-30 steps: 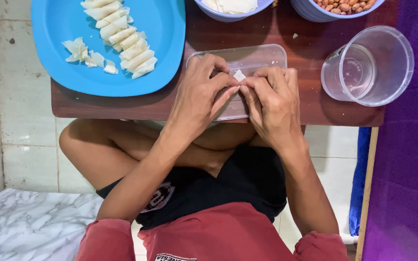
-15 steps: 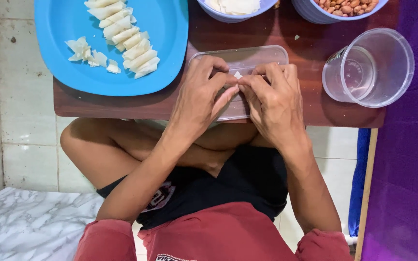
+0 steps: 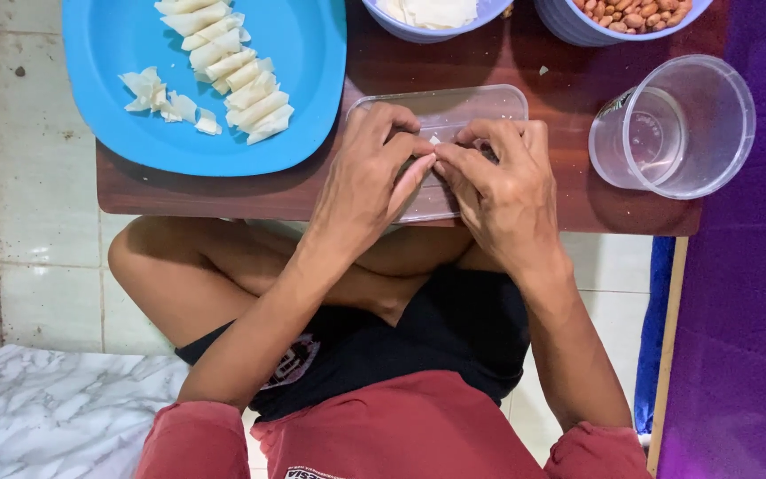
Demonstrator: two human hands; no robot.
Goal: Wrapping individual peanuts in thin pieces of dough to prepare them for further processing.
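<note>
Wrapper [image 3: 435, 140] — mostly hidden under fingers [image 3: 418, 173]

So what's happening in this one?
A person sits cross-legged at a low wooden table. The left hand and right hand meet, fingertips pinching a small white wrapper piece over a clear plastic lid. A blue plate carries a row of folded white pieces. A bowl of peanuts and a clear tub stand nearby.
</note>
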